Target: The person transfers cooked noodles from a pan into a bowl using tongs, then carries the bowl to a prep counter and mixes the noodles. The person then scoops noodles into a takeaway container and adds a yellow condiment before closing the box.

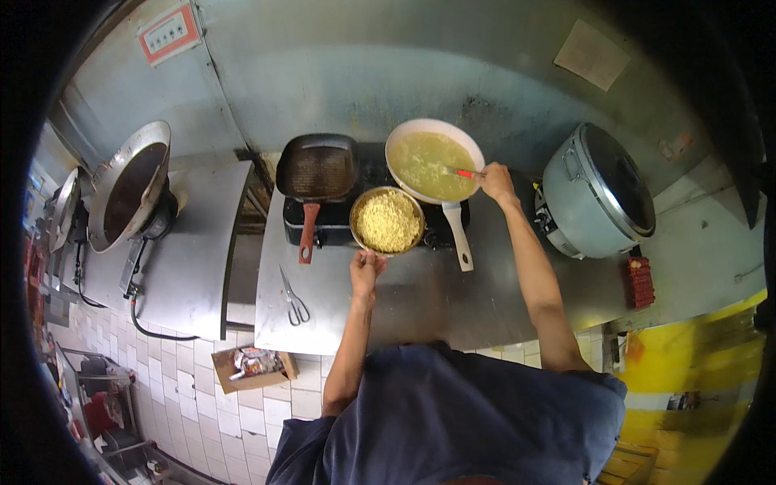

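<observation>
My left hand (367, 271) grips the near rim of a round metal bowl (356, 244) heaped with yellow noodles (389, 220). The bowl is held over the front of a black gas stove (339, 229). In my right hand (498, 183) is a utensil with a red handle (465, 173). Its far end dips into a white frying pan (473, 142) on the stove's right burner. Cloudy yellowish liquid (424, 151) with small noodle pieces fills the pan. The pan's pale handle (459, 242) points toward me.
A square black grill pan (318, 167) with a reddish handle sits on the left burner. Scissors (294, 300) lie on the steel table (424, 303). A large rice cooker (582, 194) and red egg trays (641, 282) stand right. Left is a big wok (130, 182); a cardboard box (225, 370) is on the floor.
</observation>
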`<state>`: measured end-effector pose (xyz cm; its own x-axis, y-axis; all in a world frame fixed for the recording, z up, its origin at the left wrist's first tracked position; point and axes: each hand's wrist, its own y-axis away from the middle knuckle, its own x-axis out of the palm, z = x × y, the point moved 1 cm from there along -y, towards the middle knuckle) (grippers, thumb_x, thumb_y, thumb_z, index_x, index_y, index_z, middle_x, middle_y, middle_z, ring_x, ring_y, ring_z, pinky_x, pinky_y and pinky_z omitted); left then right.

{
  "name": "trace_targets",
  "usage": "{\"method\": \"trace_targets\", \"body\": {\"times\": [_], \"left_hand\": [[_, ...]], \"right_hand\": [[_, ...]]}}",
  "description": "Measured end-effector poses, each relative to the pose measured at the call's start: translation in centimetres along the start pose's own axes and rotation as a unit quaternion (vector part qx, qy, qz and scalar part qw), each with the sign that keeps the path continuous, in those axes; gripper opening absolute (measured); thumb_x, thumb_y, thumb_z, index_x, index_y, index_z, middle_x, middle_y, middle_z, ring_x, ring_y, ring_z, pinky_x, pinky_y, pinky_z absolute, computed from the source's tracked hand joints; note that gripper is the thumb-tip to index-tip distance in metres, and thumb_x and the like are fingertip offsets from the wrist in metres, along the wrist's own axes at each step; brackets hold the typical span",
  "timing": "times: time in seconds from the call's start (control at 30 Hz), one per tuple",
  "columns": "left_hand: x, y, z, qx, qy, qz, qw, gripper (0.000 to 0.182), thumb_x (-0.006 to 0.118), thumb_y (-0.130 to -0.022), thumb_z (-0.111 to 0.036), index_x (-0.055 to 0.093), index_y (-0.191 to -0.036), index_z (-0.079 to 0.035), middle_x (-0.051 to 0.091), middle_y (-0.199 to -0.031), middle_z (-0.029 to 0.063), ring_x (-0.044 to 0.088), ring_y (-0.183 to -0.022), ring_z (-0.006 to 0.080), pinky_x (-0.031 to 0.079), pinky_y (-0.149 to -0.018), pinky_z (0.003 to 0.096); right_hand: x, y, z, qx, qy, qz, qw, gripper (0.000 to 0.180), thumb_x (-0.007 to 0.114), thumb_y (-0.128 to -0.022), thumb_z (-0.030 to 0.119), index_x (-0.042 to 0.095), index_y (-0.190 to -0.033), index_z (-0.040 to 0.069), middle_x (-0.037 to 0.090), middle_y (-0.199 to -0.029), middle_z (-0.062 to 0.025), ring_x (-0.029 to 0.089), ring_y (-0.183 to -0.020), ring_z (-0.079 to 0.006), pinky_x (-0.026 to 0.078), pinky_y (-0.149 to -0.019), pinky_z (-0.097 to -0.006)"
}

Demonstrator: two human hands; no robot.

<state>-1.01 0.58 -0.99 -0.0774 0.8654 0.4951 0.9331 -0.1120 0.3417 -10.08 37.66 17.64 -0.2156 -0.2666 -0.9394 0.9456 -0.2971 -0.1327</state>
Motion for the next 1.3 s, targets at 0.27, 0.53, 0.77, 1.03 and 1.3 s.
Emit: {"method": "trace_targets", "body": {"times": [0.27,0.53,0.77,1.03,1.3], "left_hand": [[-0.1,0.0,-0.2,-0.008,0.001,-0.005,1.000,0.014,0.053,-0.108,-0.019,0.056,-0.106,-0.006,0.071,-0.093,0.0094,0.071,-0.087,0.0193,0.059,-0.080,0.0335],[0.0,0.0,-0.6,-0.011,0.006,-0.007,1.000,0.012,0.053,-0.107,-0.017,0.056,-0.106,-0.006,0.070,-0.092,0.0082,0.071,-0.086,0.0179,0.059,-0.078,0.0317],[0.1,0.2,-1.1,-0.016,0.001,-0.013,1.000,0.012,0.053,-0.107,-0.017,0.055,-0.104,-0.006,0.070,-0.092,0.0072,0.071,-0.086,0.0176,0.059,-0.078,0.0311],[-0.4,-0.3,-0.9,-0.009,-0.015,0.000,1.000,0.014,0.052,-0.108,-0.020,0.054,-0.106,-0.006,0.070,-0.094,0.0074,0.072,-0.091,0.0190,0.058,-0.081,0.0333],[-0.3,-0.3,-1.1,0.012,-0.045,-0.007,0.999,0.015,0.058,-0.106,-0.021,0.054,-0.101,-0.007,0.066,-0.088,0.0037,0.070,-0.087,0.0165,0.057,-0.075,0.0303]], "right_hand": [[-2.6,4.5,1.1,0.030,-0.165,0.023,0.986,0.038,0.078,-0.086,0.036,0.078,-0.094,-0.001,0.075,-0.082,-0.0167,0.071,-0.077,-0.0220,0.052,-0.075,-0.0363],[-6.4,7.4,5.3,0.004,-0.248,0.001,0.969,0.035,0.076,-0.090,0.032,0.078,-0.093,-0.003,0.070,-0.072,-0.0084,0.059,-0.068,-0.0116,0.047,-0.067,-0.0315],[-7.5,11.1,8.6,-0.048,-0.268,0.026,0.962,0.036,0.076,-0.091,0.033,0.077,-0.096,-0.003,0.075,-0.080,-0.0097,0.064,-0.073,-0.0126,0.050,-0.071,-0.0312],[-7.0,17.1,10.7,-0.069,-0.095,0.049,0.992,0.036,0.074,-0.090,0.033,0.076,-0.095,-0.002,0.069,-0.076,-0.0241,0.068,-0.069,-0.0359,0.050,-0.069,-0.0420],[-0.4,19.3,12.8,-0.050,-0.179,0.007,0.983,0.033,0.070,-0.094,0.032,0.073,-0.090,-0.001,0.067,-0.076,-0.0245,0.067,-0.074,-0.0438,0.051,-0.069,-0.0481]]}}
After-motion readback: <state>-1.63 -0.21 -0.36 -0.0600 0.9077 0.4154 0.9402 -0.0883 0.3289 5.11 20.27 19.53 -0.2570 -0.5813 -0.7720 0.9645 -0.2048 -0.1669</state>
